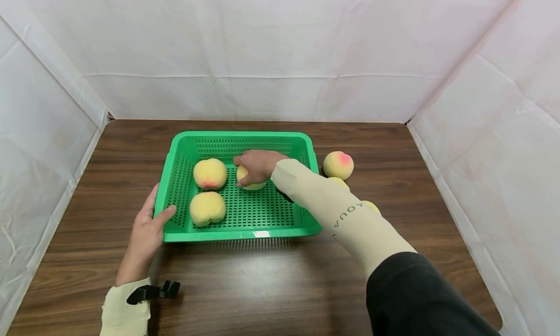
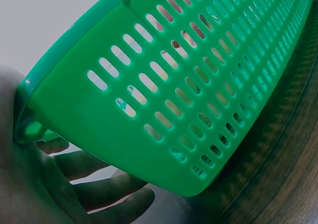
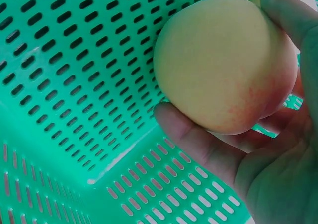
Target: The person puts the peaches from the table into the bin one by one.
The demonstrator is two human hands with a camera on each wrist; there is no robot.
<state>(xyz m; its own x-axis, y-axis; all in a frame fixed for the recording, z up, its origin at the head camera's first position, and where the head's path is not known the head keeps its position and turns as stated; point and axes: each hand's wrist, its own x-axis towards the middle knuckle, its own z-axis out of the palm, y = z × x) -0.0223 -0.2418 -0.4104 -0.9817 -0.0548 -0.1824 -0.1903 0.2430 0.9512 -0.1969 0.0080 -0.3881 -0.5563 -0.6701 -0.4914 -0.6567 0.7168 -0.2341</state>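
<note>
A green plastic basket (image 1: 205, 237) with slotted walls stands on the table. My left hand (image 1: 148, 229) grips its left side, thumb over the rim and the other fingers outside against the wall (image 2: 99, 129). Inside the basket, my right hand (image 1: 259, 165) holds a yellow peach (image 3: 218, 65) with a reddish blush, fingers and thumb around its sides. Seen from the head, the hand covers most of that peach. To its left lie two more peaches, one farther back (image 1: 210, 174) and one nearer (image 1: 207, 210).
Right of the basket, a peach with a pink patch (image 1: 339, 165) sits on the dark wooden table (image 1: 245, 287). Two others (image 1: 339, 182) are partly hidden behind my right sleeve (image 1: 345, 214). White sheeting (image 1: 262, 49) encloses the table at the back and both sides.
</note>
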